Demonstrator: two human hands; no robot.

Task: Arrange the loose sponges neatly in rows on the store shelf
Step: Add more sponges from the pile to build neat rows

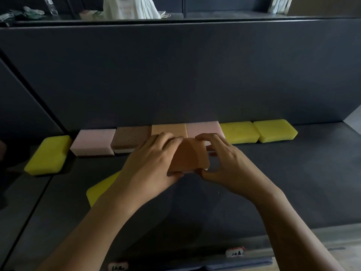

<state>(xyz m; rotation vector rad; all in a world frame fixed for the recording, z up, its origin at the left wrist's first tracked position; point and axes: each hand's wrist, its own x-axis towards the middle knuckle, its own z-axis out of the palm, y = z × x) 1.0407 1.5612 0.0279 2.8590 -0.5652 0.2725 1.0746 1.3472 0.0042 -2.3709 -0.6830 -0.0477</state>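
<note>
Left hand (154, 159) and right hand (224, 161) both clasp the orange sponge (190, 155) by its side edges, close to the shelf (273, 182). Back row (203, 127) lies just beyond the grip. Likely best: square it parallel to that row, seat flat, then let go evenly. Loose yellow sponge (101, 187) under left forearm waits.

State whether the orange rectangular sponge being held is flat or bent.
Bent: orange sponge peaks mid-length; left hand and right hand grip its ends.
</note>
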